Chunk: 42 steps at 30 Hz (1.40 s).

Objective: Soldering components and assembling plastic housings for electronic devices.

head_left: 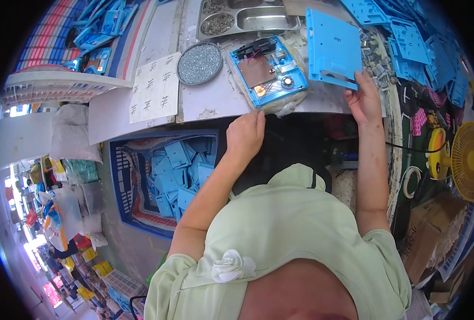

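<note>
A blue plastic cover panel [333,48] stands tilted over the right of the bench, its lower right corner pinched between the thumb and fingers of my right hand [366,100]. Left of it lies an open blue plastic casing [269,69] on a plastic-wrapped pad [286,105]. Inside the casing are a brown board, a black part, thin wires and a round metal piece. My left hand [246,133] is closed at the bench's front edge, fingertips by the casing's lower edge. What it grips, if anything, is hidden.
A round dish of small metal screws [199,63] sits beside a marked paper sheet [154,88]. Behind is a metal compartment tray [247,34]. Blue panels [407,40] pile up at the right, near loose small metal parts [374,61]. A blue crate [121,181] of blue pieces stands below.
</note>
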### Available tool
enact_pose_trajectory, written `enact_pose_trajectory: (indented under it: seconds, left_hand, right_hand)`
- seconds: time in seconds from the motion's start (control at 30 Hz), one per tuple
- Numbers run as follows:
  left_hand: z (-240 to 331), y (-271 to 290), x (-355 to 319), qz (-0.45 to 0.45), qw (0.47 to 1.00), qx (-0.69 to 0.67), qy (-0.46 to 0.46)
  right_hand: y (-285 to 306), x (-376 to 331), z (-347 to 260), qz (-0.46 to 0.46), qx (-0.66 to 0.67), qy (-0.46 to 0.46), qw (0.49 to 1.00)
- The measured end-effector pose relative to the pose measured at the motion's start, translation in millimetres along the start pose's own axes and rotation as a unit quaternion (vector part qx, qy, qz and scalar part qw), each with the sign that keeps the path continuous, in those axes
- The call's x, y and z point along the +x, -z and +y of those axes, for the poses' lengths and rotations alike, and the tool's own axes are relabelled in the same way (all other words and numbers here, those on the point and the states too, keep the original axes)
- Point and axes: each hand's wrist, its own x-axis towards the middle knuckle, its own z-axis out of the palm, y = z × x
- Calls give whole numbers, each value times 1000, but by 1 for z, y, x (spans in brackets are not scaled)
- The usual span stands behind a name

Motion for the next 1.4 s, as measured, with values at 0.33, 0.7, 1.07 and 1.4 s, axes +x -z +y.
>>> enact_pose_trajectory:
  seconds: [0.33, 0.7, 1.07, 1.4]
  left_hand:
    - [-3, -25, 1, -32, 989, -124, 78]
    - [-29, 2, 16, -94, 995, 21, 8]
    - [-26, 23, 23, -190, 979, -31, 63]
    - [-30, 27, 26, -196, 979, -47, 23]
  right_hand:
    - [-45, 24, 46, -40, -40, -61, 997]
    - [-62, -6, 69, 27, -38, -61, 997]
    - [-55, -17, 50, 21, 57, -139, 988]
    - [-48, 14, 26, 35, -24, -150, 988]
